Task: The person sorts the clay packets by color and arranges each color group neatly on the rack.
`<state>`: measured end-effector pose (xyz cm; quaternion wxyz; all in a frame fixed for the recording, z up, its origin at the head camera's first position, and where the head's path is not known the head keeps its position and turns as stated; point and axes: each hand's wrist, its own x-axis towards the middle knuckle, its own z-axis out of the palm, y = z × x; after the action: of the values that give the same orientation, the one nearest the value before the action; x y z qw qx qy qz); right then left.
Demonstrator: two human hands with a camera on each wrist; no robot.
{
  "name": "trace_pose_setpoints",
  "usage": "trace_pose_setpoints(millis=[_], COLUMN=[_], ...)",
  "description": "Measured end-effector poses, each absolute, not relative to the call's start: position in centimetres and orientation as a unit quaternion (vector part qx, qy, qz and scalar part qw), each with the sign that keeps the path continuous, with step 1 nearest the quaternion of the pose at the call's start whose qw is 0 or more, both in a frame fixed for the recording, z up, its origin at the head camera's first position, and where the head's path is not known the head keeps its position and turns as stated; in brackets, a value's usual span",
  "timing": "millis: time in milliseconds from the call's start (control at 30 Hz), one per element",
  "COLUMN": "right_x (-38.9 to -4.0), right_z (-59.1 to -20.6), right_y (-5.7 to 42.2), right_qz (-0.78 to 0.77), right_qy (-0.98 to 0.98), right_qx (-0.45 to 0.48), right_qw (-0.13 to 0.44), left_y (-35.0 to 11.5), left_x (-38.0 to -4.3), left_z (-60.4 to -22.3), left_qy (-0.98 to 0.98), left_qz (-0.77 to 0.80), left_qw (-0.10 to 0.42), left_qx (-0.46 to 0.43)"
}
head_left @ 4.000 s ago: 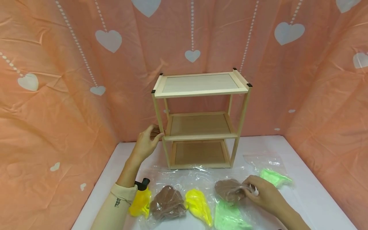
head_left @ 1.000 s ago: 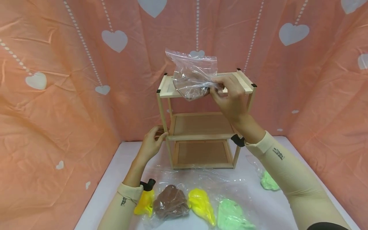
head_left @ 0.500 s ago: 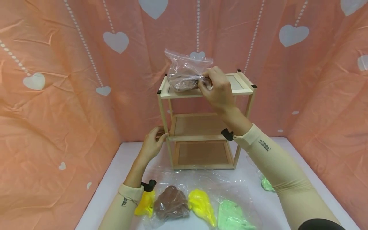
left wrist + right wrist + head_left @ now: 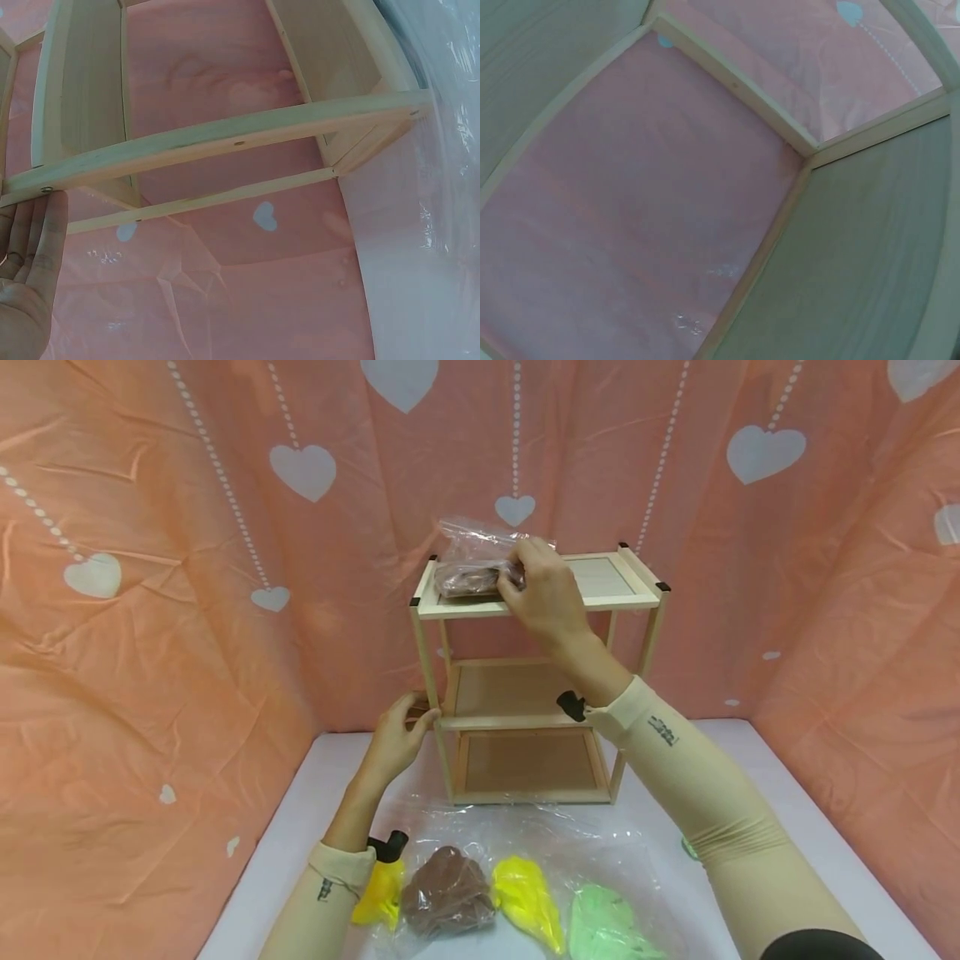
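Note:
My right hand pinches the near right side of a clear zip bag holding a brown clay-like lump. The bag lies low over the left part of the top board of a three-tier wooden shelf, its zip edge standing up at the back. At the shelf's front left post, my left hand has its thumb in front and its fingers behind, level with the middle board. In the left wrist view, the fingers reach the post's edge. The right wrist view shows only the shelf's frame and boards, no hand.
Bagged soft lumps lie along the table's front: orange, brown, yellow and light green. Another green lump is mostly hidden by the right sleeve. Pink cloth with hearts hangs behind and beside the white table.
My right hand has lifted the brown bag from the table's front right up to the shelf top, then lowered it leftward onto the board. The left hand stays at the post.

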<state>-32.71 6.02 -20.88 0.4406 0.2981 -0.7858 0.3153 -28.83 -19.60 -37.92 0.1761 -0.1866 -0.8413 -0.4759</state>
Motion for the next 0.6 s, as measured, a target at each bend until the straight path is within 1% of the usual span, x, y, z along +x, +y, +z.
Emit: trace_pose_setpoints(millis=[200,367,467,600], right_x=[-32.5,-32.1,-31.8,-31.1], right_z=[-20.6,-20.7,-20.9,-21.3], right_y=[5.8,6.1,6.4,6.7], right_qz=[0.332,0.331,0.324,0.317], right_qy=[-0.805,-0.817,-0.82,-0.814], right_qx=[0.292,0.295,0.301,0.312], right_qw=[0.395,0.367,0.363,0.373], left_y=[-19.5,-19.5,-19.5,-19.4], left_x=[-28.7,-28.7,-28.7,-28.7], left_z=[-37.8,-37.7,-37.7,-37.7], left_qy=[-0.844,-0.843,-0.841,-0.84], left_qz=[-0.482,-0.483,-0.487,-0.488], left_qw=[0.16,0.159,0.159,0.162], left_qx=[-0.175,-0.174,-0.173,-0.173])
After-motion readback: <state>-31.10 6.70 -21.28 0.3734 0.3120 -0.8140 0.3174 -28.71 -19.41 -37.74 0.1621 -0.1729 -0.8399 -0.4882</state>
